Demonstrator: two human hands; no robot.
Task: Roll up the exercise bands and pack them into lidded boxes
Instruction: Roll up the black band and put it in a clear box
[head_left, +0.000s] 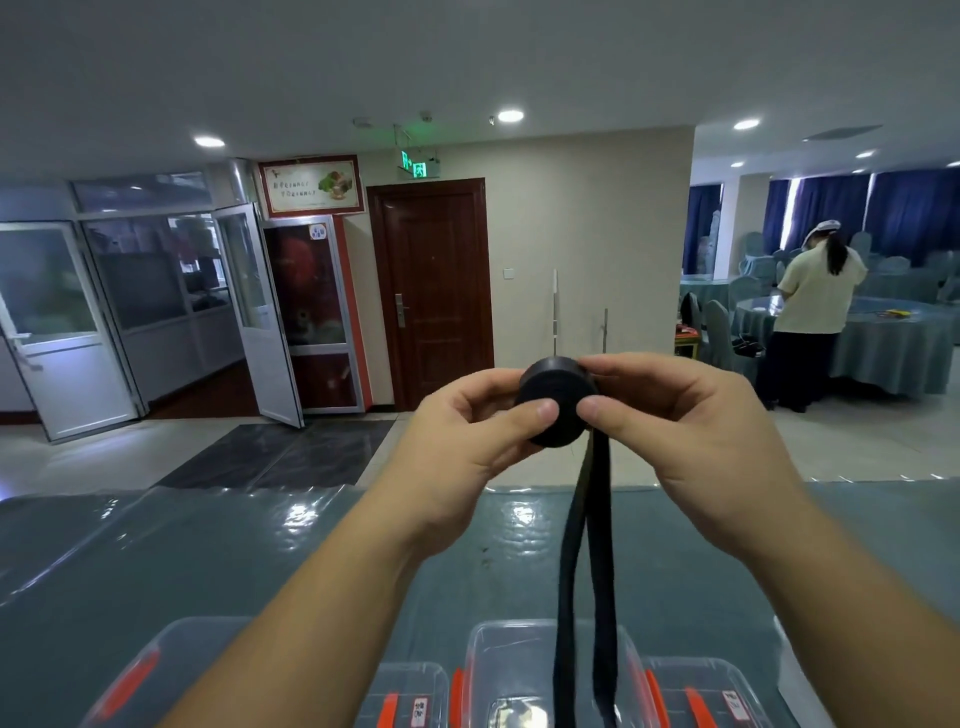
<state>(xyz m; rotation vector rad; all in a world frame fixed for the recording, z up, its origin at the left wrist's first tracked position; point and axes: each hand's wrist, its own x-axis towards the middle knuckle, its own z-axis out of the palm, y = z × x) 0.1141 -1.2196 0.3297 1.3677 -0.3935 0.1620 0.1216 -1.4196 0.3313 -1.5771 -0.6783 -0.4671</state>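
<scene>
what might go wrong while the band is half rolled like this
1. The black roll is held in the air only by the fingertips of the left hand and right hand; a slip could let it spring loose and unwind.
2. The unrolled tail hangs down over the clear boxes on the table; it might snag on a box edge or red latch as rolling goes on.

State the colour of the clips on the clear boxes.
Orange-red clips, best seen in the head view.
</scene>
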